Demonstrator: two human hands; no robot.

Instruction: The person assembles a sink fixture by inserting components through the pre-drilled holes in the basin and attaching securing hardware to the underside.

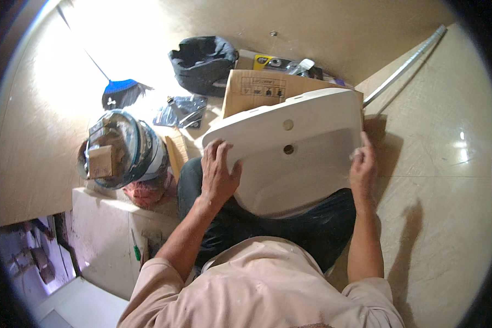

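A white ceramic washbasin [311, 164] rests tilted across my lap, its bowl facing me. It has a round drain hole and a tap hole, the tap hole paler and in line above the drain. My left hand [220, 172] grips the basin's left rim, with the fingers over the edge and the thumb toward the bowl. On the opposite side, my right hand [362, 167] holds the right edge, index finger stretched along it. Behind the basin stands a brown cardboard box [243, 90], partly hidden by it.
To the left stands a stained bucket [147, 145] with a small cardboard box [101, 161] on top. A black tool bag [202, 74], a blue broom [120, 87] and packaged parts [183, 111] lie farther back. A metal pole [407, 63] leans at right; a green-handled screwdriver [136, 251] lies lower left.
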